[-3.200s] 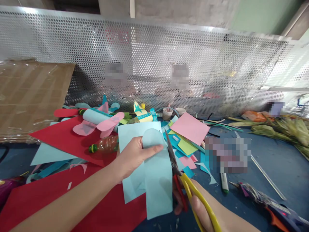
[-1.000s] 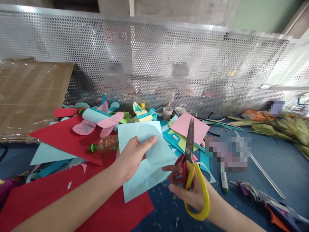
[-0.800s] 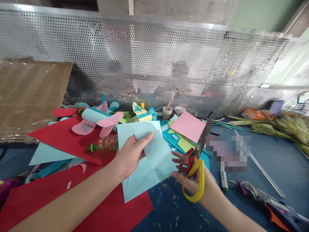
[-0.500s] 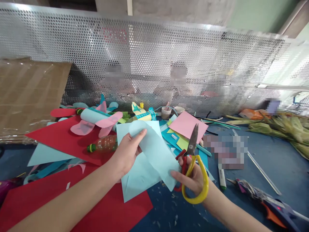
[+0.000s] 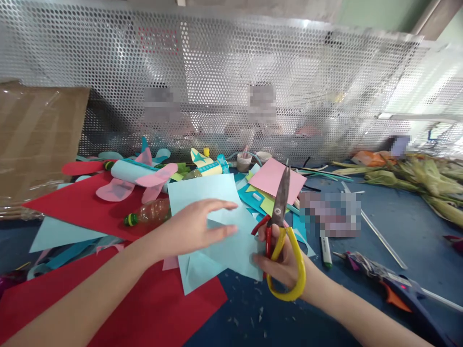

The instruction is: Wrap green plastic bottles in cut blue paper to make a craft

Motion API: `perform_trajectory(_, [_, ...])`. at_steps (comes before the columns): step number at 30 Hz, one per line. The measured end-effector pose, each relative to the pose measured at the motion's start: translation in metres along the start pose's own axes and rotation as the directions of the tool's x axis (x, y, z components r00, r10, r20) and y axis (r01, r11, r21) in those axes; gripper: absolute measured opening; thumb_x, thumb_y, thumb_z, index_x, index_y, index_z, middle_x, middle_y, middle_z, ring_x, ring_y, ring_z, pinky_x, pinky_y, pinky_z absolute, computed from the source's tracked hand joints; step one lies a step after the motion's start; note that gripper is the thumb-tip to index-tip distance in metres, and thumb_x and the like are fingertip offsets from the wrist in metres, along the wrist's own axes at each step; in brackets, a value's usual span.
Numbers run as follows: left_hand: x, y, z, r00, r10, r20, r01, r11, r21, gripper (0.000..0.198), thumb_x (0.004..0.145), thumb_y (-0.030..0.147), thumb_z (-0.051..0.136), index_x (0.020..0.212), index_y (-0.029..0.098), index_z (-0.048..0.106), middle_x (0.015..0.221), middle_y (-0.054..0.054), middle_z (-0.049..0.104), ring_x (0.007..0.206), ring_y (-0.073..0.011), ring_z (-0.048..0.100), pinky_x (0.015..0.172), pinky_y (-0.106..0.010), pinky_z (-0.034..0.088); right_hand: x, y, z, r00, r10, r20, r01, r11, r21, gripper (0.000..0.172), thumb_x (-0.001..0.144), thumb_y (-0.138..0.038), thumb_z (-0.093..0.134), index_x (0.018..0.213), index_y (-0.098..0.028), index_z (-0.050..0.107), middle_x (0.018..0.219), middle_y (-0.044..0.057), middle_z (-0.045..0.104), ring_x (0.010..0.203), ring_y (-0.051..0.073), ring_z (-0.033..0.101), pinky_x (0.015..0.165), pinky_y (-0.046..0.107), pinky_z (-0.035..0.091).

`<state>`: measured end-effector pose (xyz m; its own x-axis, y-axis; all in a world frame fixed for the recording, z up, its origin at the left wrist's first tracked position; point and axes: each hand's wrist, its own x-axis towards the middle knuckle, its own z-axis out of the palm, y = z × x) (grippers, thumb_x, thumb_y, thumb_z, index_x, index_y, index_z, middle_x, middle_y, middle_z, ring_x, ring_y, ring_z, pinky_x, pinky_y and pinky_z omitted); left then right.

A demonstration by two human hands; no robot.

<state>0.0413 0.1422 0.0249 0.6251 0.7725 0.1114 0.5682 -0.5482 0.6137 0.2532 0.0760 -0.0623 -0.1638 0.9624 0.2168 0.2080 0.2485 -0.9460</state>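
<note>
My left hand (image 5: pixel 193 226) hovers over light blue paper (image 5: pixel 202 188), with thumb and fingers apart and nothing between them. In my right hand (image 5: pixel 284 258) are scissors (image 5: pixel 278 212) with one yellow and one red handle; their blades point up and are closed together. The right thumb also presses on the edge of a light blue paper piece (image 5: pixel 249 241), which overlaps the larger sheet. Left of the papers lies a clear plastic bottle (image 5: pixel 154 213) with a green cap, on red paper (image 5: pixel 90 202).
A glue gun (image 5: pixel 394 284) and a marker (image 5: pixel 326 253) lie at the right. Pink paper (image 5: pixel 277 178) tops a pile of scraps. Behind are a paper-wrapped bottle with pink wings (image 5: pixel 133 172), corn husks (image 5: pixel 415 178), and a perforated metal screen (image 5: pixel 217 86). Cardboard (image 5: pixel 39 144) stands at left.
My left hand has let go of the light blue paper piece and its fingers have spread. The piece has settled lower over the sheet. The scissors stay in my right hand.
</note>
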Motion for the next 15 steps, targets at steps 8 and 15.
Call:
perform_trajectory(8, [-0.002,0.007,0.005,0.954,-0.153,0.259,0.238,0.910,-0.339,0.021,0.077,0.041,0.069,0.084,0.021,0.067,0.087,-0.001,0.072,0.080,-0.0210,0.065,0.064,-0.027,0.046,0.004,-0.009,-0.006,0.979,-0.031,-0.203,0.072,0.978,0.197,0.027,0.078,-0.035,0.071,0.081,-0.026,0.046,0.069,-0.003,0.053,0.052,0.014,0.053,0.047,0.029,0.049])
perform_trajectory(15, [0.002,-0.001,0.014,0.920,-0.293,0.260,0.381,0.516,-0.767,0.040,0.076,0.037,0.074,0.110,0.024,0.058,0.089,0.001,0.072,0.077,-0.0162,0.067,0.066,-0.025,0.050,0.003,0.010,0.002,0.995,0.055,-0.085,-0.017,0.919,0.394,0.032,0.083,-0.052,0.066,0.086,-0.025,0.048,0.092,0.009,0.071,0.078,0.025,0.071,0.071,0.043,0.059])
